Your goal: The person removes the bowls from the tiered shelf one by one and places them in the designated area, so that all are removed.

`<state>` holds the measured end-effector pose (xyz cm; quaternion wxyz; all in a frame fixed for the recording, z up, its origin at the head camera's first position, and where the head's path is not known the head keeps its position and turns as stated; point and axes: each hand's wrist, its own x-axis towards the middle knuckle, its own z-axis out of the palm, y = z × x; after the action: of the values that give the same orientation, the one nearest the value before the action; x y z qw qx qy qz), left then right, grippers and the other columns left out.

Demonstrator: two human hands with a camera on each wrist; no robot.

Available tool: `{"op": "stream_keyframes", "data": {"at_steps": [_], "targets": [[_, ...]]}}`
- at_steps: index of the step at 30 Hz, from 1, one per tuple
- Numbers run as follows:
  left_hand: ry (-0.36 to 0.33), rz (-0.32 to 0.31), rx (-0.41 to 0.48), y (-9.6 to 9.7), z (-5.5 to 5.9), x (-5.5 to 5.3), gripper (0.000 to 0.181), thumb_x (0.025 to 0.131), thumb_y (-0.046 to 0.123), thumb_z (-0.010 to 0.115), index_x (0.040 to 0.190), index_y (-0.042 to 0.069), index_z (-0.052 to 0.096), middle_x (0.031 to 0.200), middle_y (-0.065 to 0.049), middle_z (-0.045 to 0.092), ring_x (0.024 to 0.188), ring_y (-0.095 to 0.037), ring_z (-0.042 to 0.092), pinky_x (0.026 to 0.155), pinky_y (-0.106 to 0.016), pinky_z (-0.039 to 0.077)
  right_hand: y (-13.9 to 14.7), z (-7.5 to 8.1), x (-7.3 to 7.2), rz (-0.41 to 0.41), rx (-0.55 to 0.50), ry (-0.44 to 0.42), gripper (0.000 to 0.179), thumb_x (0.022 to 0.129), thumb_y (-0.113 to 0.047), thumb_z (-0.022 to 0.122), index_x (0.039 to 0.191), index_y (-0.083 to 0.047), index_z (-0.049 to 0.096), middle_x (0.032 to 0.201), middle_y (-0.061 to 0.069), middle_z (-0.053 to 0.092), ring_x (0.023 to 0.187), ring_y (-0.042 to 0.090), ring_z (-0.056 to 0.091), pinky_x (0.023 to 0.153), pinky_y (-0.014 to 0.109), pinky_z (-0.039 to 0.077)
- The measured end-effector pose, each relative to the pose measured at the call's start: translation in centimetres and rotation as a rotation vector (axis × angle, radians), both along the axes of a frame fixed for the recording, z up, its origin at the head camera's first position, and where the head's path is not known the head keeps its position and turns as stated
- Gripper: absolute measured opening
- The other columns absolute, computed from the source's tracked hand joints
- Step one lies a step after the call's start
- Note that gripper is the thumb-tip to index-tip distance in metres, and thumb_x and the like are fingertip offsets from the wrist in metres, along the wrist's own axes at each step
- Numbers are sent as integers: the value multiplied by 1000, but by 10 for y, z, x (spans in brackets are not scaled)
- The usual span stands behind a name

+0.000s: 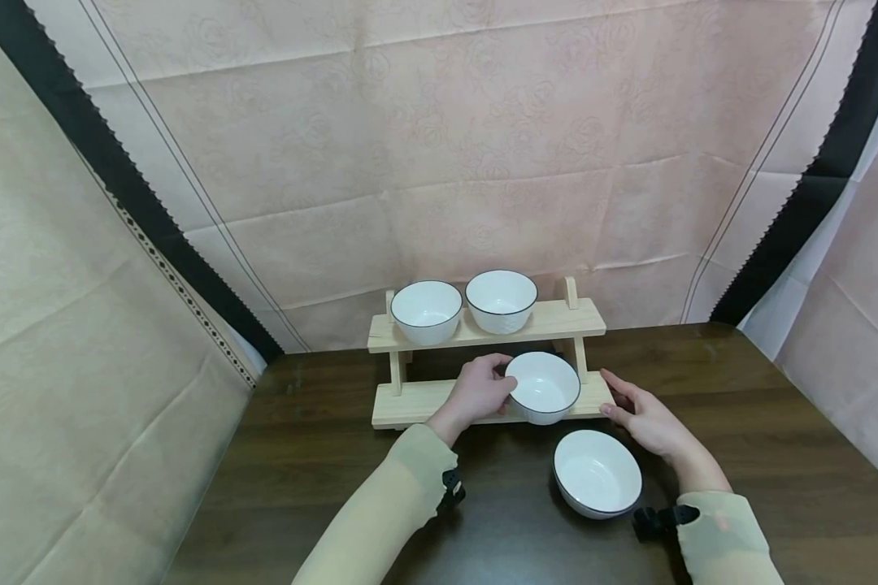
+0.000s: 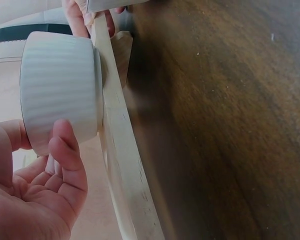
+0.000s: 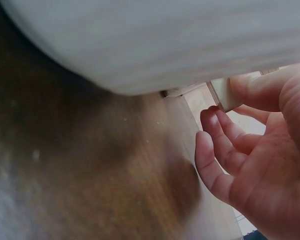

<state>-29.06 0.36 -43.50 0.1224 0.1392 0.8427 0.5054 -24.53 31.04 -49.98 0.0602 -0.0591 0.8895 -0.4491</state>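
A two-tier wooden shelf [image 1: 410, 405] stands on the dark wooden table. On its lower board sits a white bowl [image 1: 544, 388] with a dark rim. The left hand [image 1: 477, 390] grips this bowl at its left side, thumb at the rim. In the left wrist view the ribbed bowl [image 2: 60, 85] rests with its foot on the board, fingers curled against its side. The right hand [image 1: 647, 418] holds the right end of the lower board between thumb and fingers. In the right wrist view the thumb lies on the board end [image 3: 221, 94].
Two more white bowls stand on the upper board, a left one [image 1: 427, 313] and a right one [image 1: 503, 301]. Another white bowl [image 1: 597, 474] stands on the table [image 1: 322, 487] in front of the shelf, between the forearms. Pale cloth [image 1: 483, 162] hangs behind.
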Motion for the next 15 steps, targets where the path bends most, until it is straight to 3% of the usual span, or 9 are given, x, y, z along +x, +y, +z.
{"op": "stream_keyframes", "data": {"at_steps": [15], "targets": [[-7, 3, 39, -9, 0, 3, 45, 105, 13, 62, 149, 3, 62, 73, -4, 67, 57, -16, 59, 60, -23, 54, 0, 1, 1, -5, 26, -2, 73, 112, -20, 58, 173, -3, 21, 165, 37, 42, 139, 48, 58, 111, 65, 54]]}}
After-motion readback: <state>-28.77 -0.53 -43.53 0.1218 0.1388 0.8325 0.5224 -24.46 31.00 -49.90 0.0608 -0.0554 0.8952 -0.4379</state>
